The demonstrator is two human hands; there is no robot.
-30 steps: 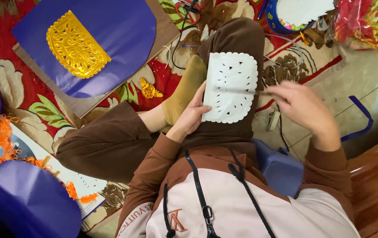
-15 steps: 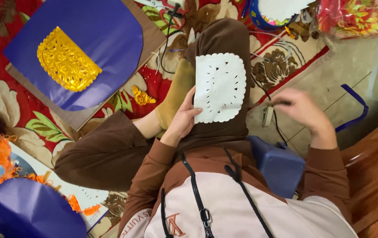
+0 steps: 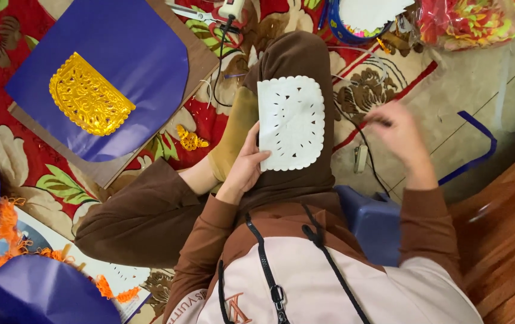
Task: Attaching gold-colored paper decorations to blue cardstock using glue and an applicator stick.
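Now: your left hand (image 3: pixel 246 168) pinches lower left edge of white lace-cut paper (image 3: pixel 291 122), thumb on top, sheet lying flat on your brown-trousered thigh (image 3: pixel 296 60). Your right hand (image 3: pixel 400 133) is off sheet, to its right, above carpet (image 3: pixel 383 78); motion-blurred, cannot tell if closed or holding anything. Likely risks: thin cutwork tears if grip drags it along fabric; one-edge hold lets far end slide off knee. Cord (image 3: pixel 368 153) just beside thigh could snag swinging hand.
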